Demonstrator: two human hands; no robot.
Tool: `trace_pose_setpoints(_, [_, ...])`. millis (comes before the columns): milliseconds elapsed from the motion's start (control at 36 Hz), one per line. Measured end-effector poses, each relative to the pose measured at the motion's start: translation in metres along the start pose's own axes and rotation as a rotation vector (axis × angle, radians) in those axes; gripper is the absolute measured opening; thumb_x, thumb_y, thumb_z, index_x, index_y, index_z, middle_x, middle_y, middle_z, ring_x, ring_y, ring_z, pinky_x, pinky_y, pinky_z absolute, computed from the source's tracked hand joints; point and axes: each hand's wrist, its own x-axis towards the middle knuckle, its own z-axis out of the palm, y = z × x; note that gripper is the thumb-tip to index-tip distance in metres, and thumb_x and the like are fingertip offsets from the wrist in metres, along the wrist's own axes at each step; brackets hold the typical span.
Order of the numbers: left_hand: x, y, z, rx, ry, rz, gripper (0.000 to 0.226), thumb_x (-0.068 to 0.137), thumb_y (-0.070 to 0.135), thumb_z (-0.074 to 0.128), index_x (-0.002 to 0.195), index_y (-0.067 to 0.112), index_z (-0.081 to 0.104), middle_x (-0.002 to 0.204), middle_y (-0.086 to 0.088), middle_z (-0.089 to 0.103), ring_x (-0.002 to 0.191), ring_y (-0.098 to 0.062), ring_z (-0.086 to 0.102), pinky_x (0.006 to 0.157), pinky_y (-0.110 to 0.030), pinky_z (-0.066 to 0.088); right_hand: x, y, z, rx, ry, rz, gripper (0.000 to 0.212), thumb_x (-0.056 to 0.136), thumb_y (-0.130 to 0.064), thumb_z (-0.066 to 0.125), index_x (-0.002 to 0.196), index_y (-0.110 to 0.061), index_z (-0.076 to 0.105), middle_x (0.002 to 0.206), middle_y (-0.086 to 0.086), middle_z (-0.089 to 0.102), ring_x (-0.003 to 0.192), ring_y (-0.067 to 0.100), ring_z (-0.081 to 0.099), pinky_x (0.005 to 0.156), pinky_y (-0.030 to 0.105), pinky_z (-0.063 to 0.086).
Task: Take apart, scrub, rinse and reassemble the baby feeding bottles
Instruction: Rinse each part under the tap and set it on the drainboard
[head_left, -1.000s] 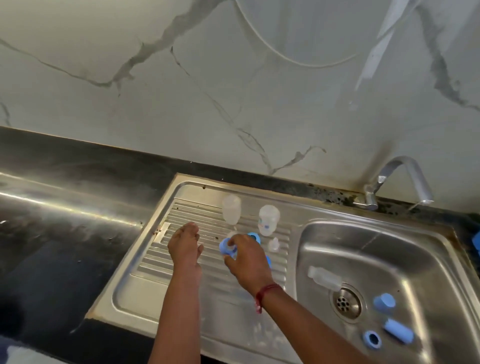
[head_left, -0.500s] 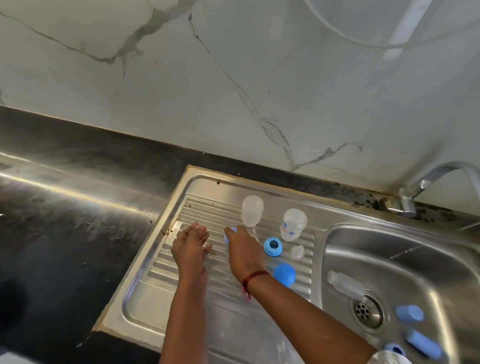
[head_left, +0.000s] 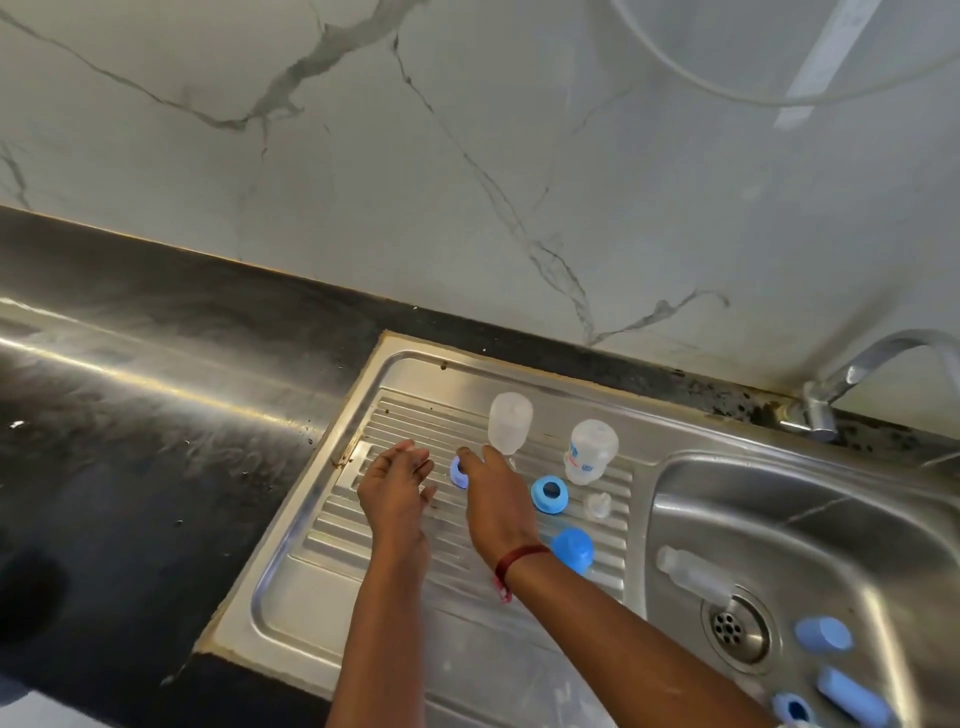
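Observation:
Two clear bottle bodies stand upside down at the back of the steel drainboard. My right hand reaches over the ribs, and its thumb and fingertips pinch a blue screw ring down on the drainboard. My left hand hovers just left of it, fingers relaxed, holding nothing. To the right of my right hand lie a second blue ring, a clear teat and a blue cap.
The basin on the right holds a clear bottle lying by the drain, two blue caps and a blue ring. A tap stands behind it. Black countertop stretches left.
My right hand carried the blue ring leftward and lowered it onto the drainboard, uncovering the other ring and the blue cap. The camera view shifted left.

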Motion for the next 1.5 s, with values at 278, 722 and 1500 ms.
trace_pose_setpoints(278, [-0.057,-0.005,0.045,0.111,-0.271,0.078,0.008,0.096,0.012,0.061,0.099,0.011,0.069,0.091,-0.010,0.074,0.079,-0.021,0.069,0.072,-0.035,0.055,-0.059,0.033,-0.046,0.061,0.380,0.036,0.036,0.085,-0.006,0.067,0.120,-0.013,0.067,0.116,0.009,0.069,0.090,0.030,0.070,0.070,0.039,0.057])
trace_pose_setpoints(722, [-0.167,-0.103,0.114,0.382,-0.632,0.016,0.006,0.095,0.015,0.062,0.091,0.015,0.067,0.084,-0.007,0.074,0.075,-0.016,0.069,0.068,-0.033,0.057,-0.157,0.166,-0.087,0.039,0.473,0.309,0.021,0.077,-0.006,0.070,0.098,-0.010,0.068,0.088,0.010,0.069,0.070,0.032,0.066,0.053,0.036,0.050])
trace_pose_setpoints(1500, [-0.196,-0.240,0.187,0.595,-0.312,-0.078,0.042,0.072,-0.024,0.053,0.092,0.012,0.064,0.072,-0.005,0.059,0.060,-0.017,0.053,0.061,-0.030,0.044,-0.182,0.414,-0.122,-0.062,-0.029,0.687,0.050,0.090,-0.012,0.053,0.138,-0.027,0.053,0.132,0.007,0.052,0.111,0.025,0.061,0.081,0.032,0.050])
